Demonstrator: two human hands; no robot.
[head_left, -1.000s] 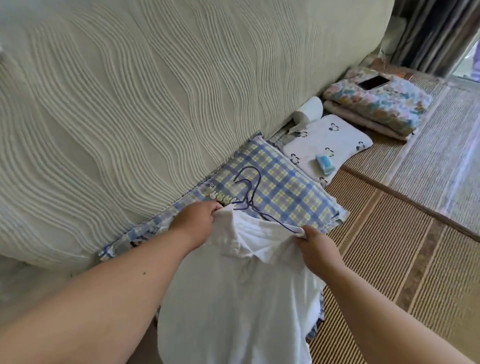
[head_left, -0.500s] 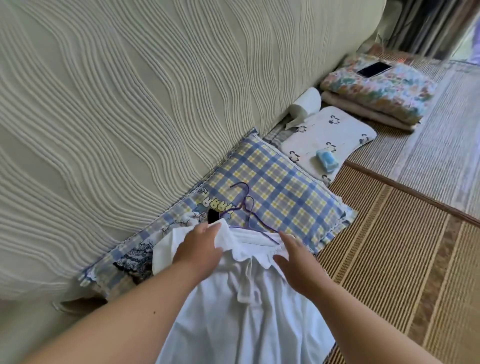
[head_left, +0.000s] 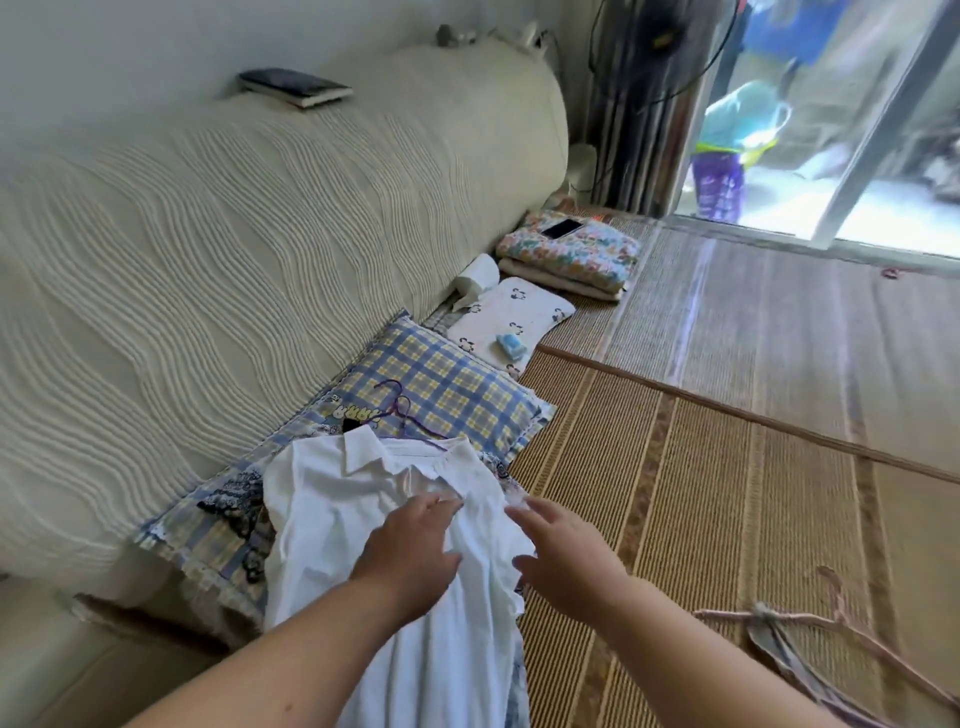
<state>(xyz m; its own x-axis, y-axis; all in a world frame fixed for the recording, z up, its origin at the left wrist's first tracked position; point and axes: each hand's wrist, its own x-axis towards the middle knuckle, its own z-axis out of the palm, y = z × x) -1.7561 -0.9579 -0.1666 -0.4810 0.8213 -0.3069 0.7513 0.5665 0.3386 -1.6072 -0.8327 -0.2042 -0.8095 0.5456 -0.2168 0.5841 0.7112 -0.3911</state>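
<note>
The white shirt (head_left: 332, 519) lies collar-first across the plaid pillow (head_left: 447, 384) by the sofa (head_left: 260, 234). Both hands are released, the left hand (head_left: 410, 551) flat on its chest and the right hand (head_left: 566, 561) spread at the sleeve edge, probably to smooth it for folding. The purple hanger (head_left: 402, 410) shows only its hook and one arm; whether it sits inside the collar is hidden, and the hem is cut off.

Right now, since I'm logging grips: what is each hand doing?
Left hand: open, fingers straight, lying on the white shirt.
Right hand: open, fingers spread, holding nothing.
</note>
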